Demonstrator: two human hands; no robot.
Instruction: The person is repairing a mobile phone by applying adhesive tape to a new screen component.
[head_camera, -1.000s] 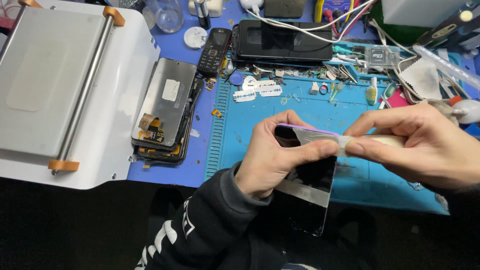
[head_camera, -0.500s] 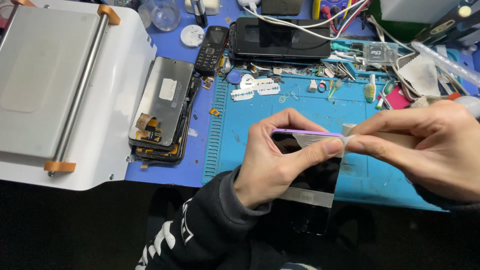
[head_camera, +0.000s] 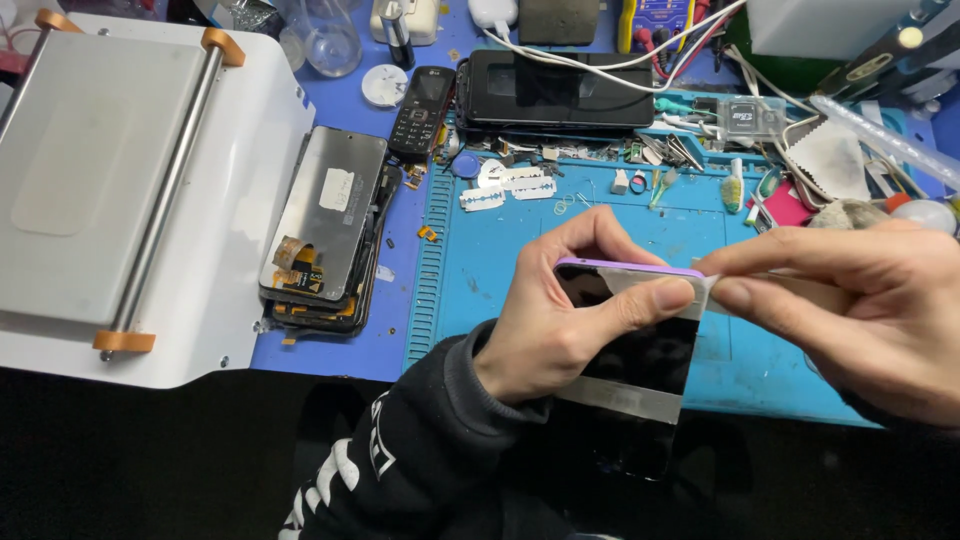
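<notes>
The phone (head_camera: 640, 350) sits upright in my left hand (head_camera: 560, 330), glass toward me, its purple top edge level with my fingertips. I wrap that hand around its left side, thumb pressed flat across the upper glass, so the body cannot twist while the other hand works at the top right corner. My right hand (head_camera: 850, 310) comes in from the right with thumb and forefinger pinched narrow on a thin pale strip (head_camera: 770, 288) that meets that corner; I cannot tell whether it is tape or a film. A lighter band crosses the glass low down, below my left thumb.

Under both hands lies the blue work mat (head_camera: 500, 260), bare just beyond my left knuckles, so there is room to tilt the phone away from me. Past my fingertips the mat's far edge is crowded: razor blades (head_camera: 505, 190), small bits and tools. Well to the left of my left hand a stack of loose screens (head_camera: 330, 230) leans on the white heating machine (head_camera: 150, 200). Beyond the blades rest a small black keypad phone (head_camera: 420, 110) and a dark flat box (head_camera: 560, 90) with cables over it
</notes>
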